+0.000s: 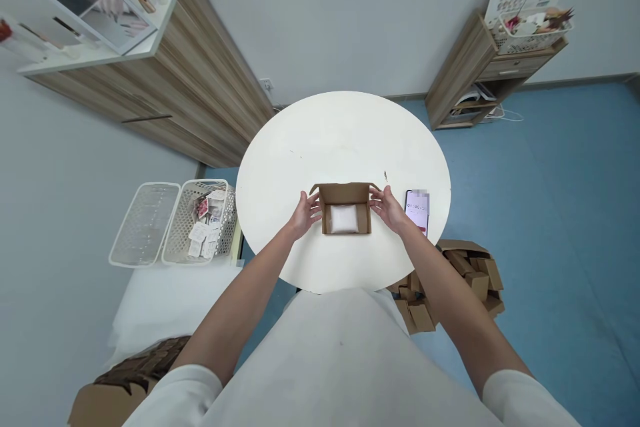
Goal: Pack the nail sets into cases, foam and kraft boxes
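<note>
A small brown cardboard box (345, 192) stands on the white round table, its lid raised at the back. Inside lies a white pouch-like packet (344, 219), filling much of the bottom. My left hand (305, 215) is at the box's left side, fingers stretched and apart, fingertips at the wall near the side flap. On the opposite side, my right hand (387, 208) has its fingers extended against the right wall, thumb raised. Neither hand is wrapped round anything. A phone (417, 209) showing a timer lies right of my right hand, partly behind my forearm.
The round table (345, 127) has a few small marks. Left of it sits a white perforated basket (175, 240) with packets and papers, its lid open. Flattened cardboard (135, 373) is at lower left; a carton of small boxes (475, 273) stands at right. Cabinets (210, 73) line the wall.
</note>
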`<state>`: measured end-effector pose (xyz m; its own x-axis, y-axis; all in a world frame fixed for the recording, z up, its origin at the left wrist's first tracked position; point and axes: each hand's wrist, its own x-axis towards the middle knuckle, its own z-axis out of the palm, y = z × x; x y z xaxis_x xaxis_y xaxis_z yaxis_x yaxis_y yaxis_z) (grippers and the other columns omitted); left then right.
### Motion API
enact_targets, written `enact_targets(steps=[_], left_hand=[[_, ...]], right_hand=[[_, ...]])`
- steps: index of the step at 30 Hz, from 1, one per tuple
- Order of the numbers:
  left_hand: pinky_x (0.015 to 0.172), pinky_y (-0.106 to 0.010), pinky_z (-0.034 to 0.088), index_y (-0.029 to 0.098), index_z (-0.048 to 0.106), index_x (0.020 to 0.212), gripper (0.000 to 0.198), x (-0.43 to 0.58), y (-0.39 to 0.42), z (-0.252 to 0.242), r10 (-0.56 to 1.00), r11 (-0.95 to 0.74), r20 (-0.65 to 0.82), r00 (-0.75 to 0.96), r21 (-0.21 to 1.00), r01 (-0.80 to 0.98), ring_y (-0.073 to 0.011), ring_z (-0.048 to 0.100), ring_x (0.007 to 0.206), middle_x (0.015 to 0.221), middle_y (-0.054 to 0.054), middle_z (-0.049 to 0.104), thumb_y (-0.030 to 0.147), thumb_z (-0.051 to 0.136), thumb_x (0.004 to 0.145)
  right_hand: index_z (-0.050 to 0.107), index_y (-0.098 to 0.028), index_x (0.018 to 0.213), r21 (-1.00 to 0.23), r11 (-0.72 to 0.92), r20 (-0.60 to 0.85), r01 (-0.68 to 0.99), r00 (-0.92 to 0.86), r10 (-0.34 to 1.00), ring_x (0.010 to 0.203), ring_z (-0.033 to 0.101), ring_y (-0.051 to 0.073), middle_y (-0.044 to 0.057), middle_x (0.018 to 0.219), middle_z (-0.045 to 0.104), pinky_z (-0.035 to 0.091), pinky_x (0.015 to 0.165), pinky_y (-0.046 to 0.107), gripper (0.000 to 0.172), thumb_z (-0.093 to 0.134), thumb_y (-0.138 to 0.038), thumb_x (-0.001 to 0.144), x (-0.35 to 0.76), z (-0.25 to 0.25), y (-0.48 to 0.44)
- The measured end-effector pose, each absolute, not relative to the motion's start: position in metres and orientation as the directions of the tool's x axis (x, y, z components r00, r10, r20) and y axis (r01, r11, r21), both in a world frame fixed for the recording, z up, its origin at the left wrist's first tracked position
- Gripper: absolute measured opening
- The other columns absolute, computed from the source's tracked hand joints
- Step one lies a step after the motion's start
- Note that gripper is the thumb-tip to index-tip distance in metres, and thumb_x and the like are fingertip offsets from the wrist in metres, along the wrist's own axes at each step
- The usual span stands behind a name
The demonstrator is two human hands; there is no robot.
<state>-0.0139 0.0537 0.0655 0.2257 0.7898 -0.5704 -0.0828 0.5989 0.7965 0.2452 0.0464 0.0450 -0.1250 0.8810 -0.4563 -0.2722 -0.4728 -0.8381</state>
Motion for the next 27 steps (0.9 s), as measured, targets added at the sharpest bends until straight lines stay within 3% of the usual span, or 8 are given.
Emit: enact_targets(steps=[7, 11, 14, 18, 22, 27], left_hand=[[0.090, -0.037, 0.038, 0.026, 0.044, 0.124, 0.065, -0.022, 0.033, 0.060, 0.762, 0.573, -0.567, 0.313, 0.815, 0.082, -0.0231, 0.043, 0.116, 0.129, -0.006, 0.044, 0.065, 0.015, 0.081], [0.090, -0.036, 0.038, 0.022, 0.049, 0.118, 0.053, -0.019, 0.019, 0.055, 0.781, 0.455, -0.562, 0.272, 0.811, 0.368, -0.0239, 0.043, 0.114, 0.127, -0.008, 0.046, 0.056, 0.035, 0.081], [0.090, -0.035, 0.039, 0.022, 0.049, 0.117, 0.048, -0.013, 0.005, 0.051, 0.853, 0.298, -0.483, 0.198, 0.762, 0.576, -0.0231, 0.044, 0.111, 0.124, -0.009, 0.046, 0.051, 0.042, 0.079], [0.093, -0.040, 0.036, 0.023, 0.047, 0.120, 0.048, -0.004, -0.013, 0.045, 0.891, 0.133, -0.409, 0.196, 0.649, 0.749, -0.0263, 0.033, 0.120, 0.130, -0.009, 0.035, 0.049, 0.041, 0.080], [0.093, -0.050, 0.031, 0.026, 0.045, 0.121, 0.047, 0.001, -0.026, 0.039, 0.892, 0.043, -0.409, 0.192, 0.500, 0.865, -0.0323, 0.029, 0.122, 0.133, -0.010, 0.033, 0.049, 0.042, 0.080], [0.094, -0.048, 0.029, 0.026, 0.039, 0.125, 0.052, 0.001, -0.030, 0.035, 0.898, 0.007, -0.391, 0.202, 0.471, 0.882, -0.0322, 0.027, 0.123, 0.136, -0.010, 0.031, 0.049, 0.042, 0.079]], right_hand=[[0.058, -0.025, 0.109, -0.849, -0.496, -0.442, -0.181, -0.271, 0.855, 0.113, 0.045, 0.019, 0.004, 0.117, 0.055, 0.033, 0.098, 0.033, 0.063, 0.023, -0.067, 0.079, 0.254, 0.036, 0.022], [0.055, -0.024, 0.112, -0.890, -0.456, -0.441, 0.021, -0.302, 0.845, 0.114, 0.044, 0.021, 0.006, 0.122, 0.051, 0.032, 0.098, 0.036, 0.057, 0.031, -0.064, 0.079, 0.255, 0.031, 0.009], [0.054, -0.025, 0.114, -0.897, -0.364, -0.419, 0.250, -0.224, 0.880, 0.115, 0.042, 0.021, 0.007, 0.121, 0.047, 0.033, 0.097, 0.037, 0.052, 0.040, -0.060, 0.078, 0.251, 0.029, -0.003], [0.052, -0.023, 0.114, -0.844, -0.244, -0.366, 0.477, -0.181, 0.913, 0.115, 0.040, 0.022, 0.009, 0.122, 0.040, 0.036, 0.094, 0.037, 0.049, 0.042, -0.055, 0.078, 0.242, 0.024, -0.022], [0.046, -0.023, 0.120, -0.771, -0.197, -0.369, 0.606, -0.173, 0.913, 0.118, 0.037, 0.023, 0.010, 0.128, 0.033, 0.036, 0.093, 0.037, 0.047, 0.039, -0.048, 0.082, 0.232, 0.015, -0.037], [0.035, -0.024, 0.129, -0.693, -0.169, -0.375, 0.701, -0.150, 0.915, 0.125, 0.028, 0.026, 0.010, 0.136, 0.026, 0.032, 0.097, 0.040, 0.052, 0.041, -0.044, 0.082, 0.226, 0.012, -0.046]])
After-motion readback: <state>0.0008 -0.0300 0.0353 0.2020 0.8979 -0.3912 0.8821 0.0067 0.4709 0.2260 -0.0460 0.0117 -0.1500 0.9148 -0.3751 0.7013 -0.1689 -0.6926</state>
